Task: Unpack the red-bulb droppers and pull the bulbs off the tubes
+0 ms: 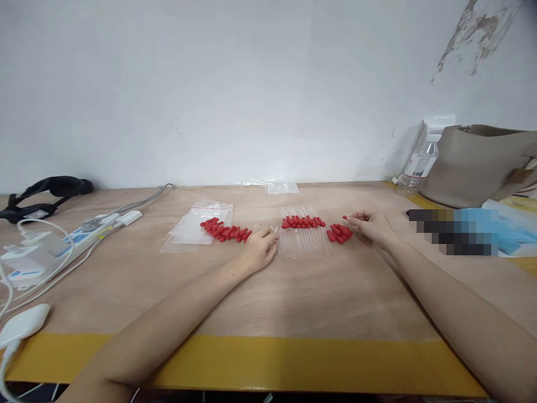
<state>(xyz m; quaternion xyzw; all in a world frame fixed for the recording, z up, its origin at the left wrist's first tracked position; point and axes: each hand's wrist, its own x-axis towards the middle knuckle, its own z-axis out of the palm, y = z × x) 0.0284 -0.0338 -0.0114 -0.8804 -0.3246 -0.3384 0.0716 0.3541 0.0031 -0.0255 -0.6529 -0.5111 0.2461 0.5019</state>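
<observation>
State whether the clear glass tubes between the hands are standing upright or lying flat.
Lying flat: the glass tubes rest side by side in a row on the table.

two hands are in view, a left hand (260,249) and a right hand (371,225). three groups of red rubber bulbs lie on the tabletop (293,302): a left pile (224,230), a middle row (302,222) and a right pile (339,233); the bulbs in each are too many and too small to count. one stack of clear bags (197,226), one small bag (282,188), one water bottle (422,159), one beige bag (474,165), one power strip (90,232).
</observation>
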